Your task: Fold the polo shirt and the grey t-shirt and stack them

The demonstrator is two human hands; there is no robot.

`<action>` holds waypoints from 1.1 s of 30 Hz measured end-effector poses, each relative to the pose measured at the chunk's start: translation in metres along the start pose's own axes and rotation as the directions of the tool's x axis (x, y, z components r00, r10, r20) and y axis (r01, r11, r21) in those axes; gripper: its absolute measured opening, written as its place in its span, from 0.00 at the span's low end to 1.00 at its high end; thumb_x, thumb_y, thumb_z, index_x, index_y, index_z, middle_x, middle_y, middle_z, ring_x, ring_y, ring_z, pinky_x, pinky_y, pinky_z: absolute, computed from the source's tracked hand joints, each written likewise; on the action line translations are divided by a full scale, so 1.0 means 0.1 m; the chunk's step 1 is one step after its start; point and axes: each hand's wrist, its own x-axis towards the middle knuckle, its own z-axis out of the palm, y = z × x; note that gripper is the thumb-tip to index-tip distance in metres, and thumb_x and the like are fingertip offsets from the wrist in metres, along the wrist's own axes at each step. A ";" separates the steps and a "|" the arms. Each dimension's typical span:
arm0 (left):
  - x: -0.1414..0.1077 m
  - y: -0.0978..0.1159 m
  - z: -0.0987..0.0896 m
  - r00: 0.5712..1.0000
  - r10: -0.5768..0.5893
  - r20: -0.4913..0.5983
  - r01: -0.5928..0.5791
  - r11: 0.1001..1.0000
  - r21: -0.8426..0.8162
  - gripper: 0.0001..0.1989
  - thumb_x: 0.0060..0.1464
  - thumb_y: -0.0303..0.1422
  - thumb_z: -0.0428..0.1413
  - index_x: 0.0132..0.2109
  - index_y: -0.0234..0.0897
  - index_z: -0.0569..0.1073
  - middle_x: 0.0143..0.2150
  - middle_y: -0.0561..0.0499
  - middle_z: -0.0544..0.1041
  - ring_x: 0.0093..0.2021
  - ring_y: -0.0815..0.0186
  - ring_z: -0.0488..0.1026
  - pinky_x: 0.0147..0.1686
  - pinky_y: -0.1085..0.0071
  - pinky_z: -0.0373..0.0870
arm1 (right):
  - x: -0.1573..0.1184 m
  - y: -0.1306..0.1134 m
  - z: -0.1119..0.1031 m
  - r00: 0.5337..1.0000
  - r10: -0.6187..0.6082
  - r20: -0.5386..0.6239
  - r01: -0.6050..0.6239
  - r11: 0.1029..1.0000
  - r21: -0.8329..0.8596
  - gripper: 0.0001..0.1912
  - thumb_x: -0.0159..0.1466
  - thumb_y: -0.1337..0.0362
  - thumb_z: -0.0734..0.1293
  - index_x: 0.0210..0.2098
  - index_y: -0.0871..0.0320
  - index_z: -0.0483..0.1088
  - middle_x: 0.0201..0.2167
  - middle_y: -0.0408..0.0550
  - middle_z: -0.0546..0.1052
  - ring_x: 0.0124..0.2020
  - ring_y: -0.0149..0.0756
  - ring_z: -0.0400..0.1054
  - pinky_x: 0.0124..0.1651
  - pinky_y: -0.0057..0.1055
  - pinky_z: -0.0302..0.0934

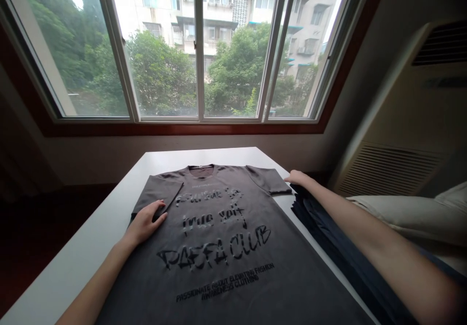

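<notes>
A dark grey T-shirt [219, 276] with black lettering lies spread face up, its collar toward the window. My left hand [146, 222] rests on the shirt near the sleeve at the left, fingers apart and holding nothing. At the right, my right hand [299, 177] is at the far end of a dark navy pile of cloth [328, 232], just beyond the shirt's other sleeve. Its fingers are small and partly hidden, so I cannot make out whether they grip anything. The forearm passes above the dark cloth.
The shirt lies on a white table [87, 242]. Beyond it is a wide window [199, 62] with a reddish-brown frame. A beige air conditioner [404, 120] stands at the right, with pale fabric [397, 208] below it.
</notes>
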 end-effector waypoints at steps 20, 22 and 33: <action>0.00 -0.07 0.05 0.999 0.026 -0.042 -0.023 0.998 0.054 0.24 0.58 0.48 0.49 0.53 0.36 0.70 0.58 0.42 0.73 0.59 0.53 0.69 0.59 0.58 0.65 | 0.26 -0.07 0.38 0.995 0.093 -0.037 -0.095 0.994 -0.060 0.02 0.53 0.67 0.67 0.27 0.59 0.69 0.31 0.56 0.75 0.36 0.47 0.70 0.43 0.44 0.58; 0.00 -0.07 0.06 0.999 0.029 -0.044 -0.026 0.998 0.056 0.24 0.59 0.48 0.49 0.54 0.36 0.70 0.58 0.41 0.73 0.59 0.53 0.69 0.59 0.58 0.65 | 0.21 -0.19 0.38 0.995 0.036 -0.090 -0.036 0.999 0.003 0.03 0.57 0.65 0.64 0.31 0.57 0.69 0.33 0.54 0.75 0.36 0.44 0.70 0.39 0.36 0.59; -0.01 -0.07 0.04 0.998 0.038 -0.050 -0.035 0.998 0.058 0.25 0.58 0.48 0.50 0.54 0.36 0.70 0.58 0.41 0.72 0.59 0.52 0.69 0.58 0.58 0.65 | -0.58 -0.86 0.72 0.641 -0.750 0.161 0.740 0.660 0.131 0.34 0.61 0.45 0.63 0.63 0.52 0.59 0.69 0.52 0.55 0.66 0.50 0.53 0.66 0.47 0.43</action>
